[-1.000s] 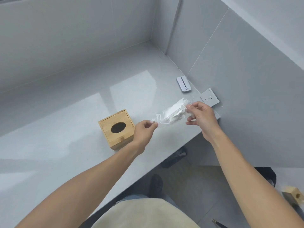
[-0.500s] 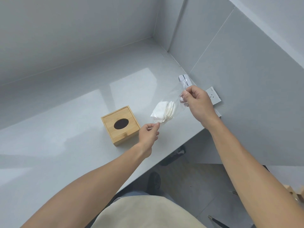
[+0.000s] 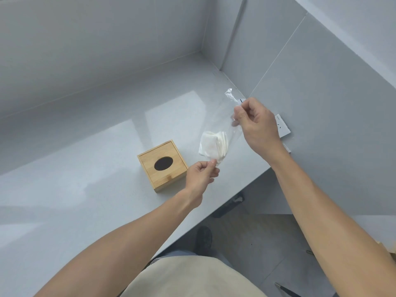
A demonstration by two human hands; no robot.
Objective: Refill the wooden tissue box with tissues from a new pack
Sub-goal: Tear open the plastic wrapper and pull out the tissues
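Both hands pinch a crinkled clear plastic bag [image 3: 222, 125] of folded white tissues [image 3: 212, 145], left hand [image 3: 200, 175] low, right hand [image 3: 255, 123] high, above a glossy grey desk [image 3: 85, 179] beside a square wooden tissue box [image 3: 162, 166] with an oval hole.

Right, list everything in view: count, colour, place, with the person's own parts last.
wooden tissue box: one, light wood with a dark oval opening on top, on the counter, left of the left hand.
tissues: one white stack, inside the clear pack, above the counter.
clear pack: one, transparent plastic, held slanted between both hands.
counter: one, pale grey, in the tiled corner.
wall socket: one, white, on the right wall, partly behind the right hand.
shoe: one, dark, on the floor below the counter edge.
left hand: pinches the pack's lower end.
right hand: pinches the pack near its upper end.
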